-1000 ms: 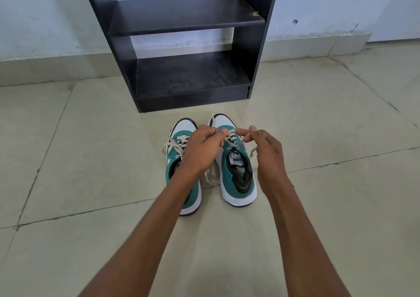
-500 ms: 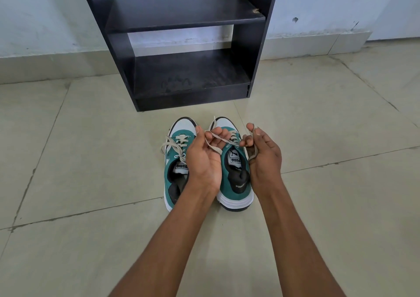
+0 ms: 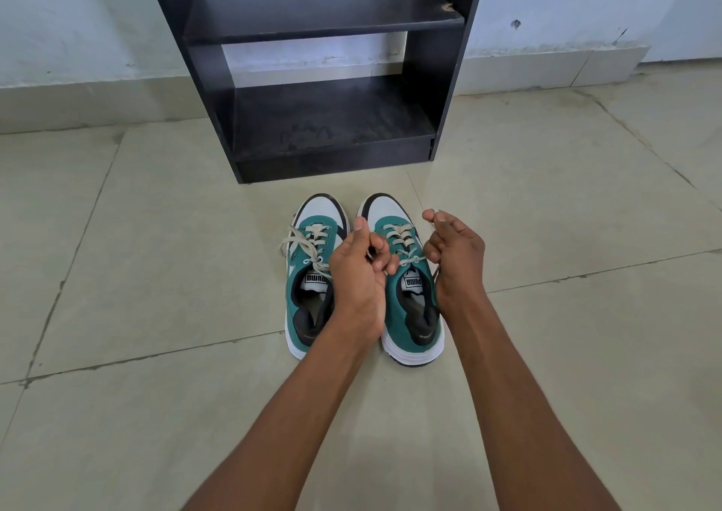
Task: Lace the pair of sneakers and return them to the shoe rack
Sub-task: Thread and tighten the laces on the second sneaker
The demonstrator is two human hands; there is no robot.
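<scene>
Two green and white sneakers stand side by side on the floor, toes toward the rack. The left sneaker [image 3: 308,272] has a loose bow of cream lace on its left side. Over the right sneaker [image 3: 410,307], my left hand [image 3: 357,276] is closed on one end of the cream lace [image 3: 408,261]. My right hand [image 3: 455,254] is closed on the other end, which runs taut across the tongue between both fists. The black shoe rack [image 3: 332,120] stands just beyond the toes, both shelves bare.
Pale floor tiles [image 3: 136,276] with dark grout lines spread on all sides. A white wall [image 3: 78,22] with a low skirting runs behind the rack.
Both hands turned from pinching the lace over the eyelets to fists with palms up, then drew apart sideways, pulling the right sneaker's lace taut.
</scene>
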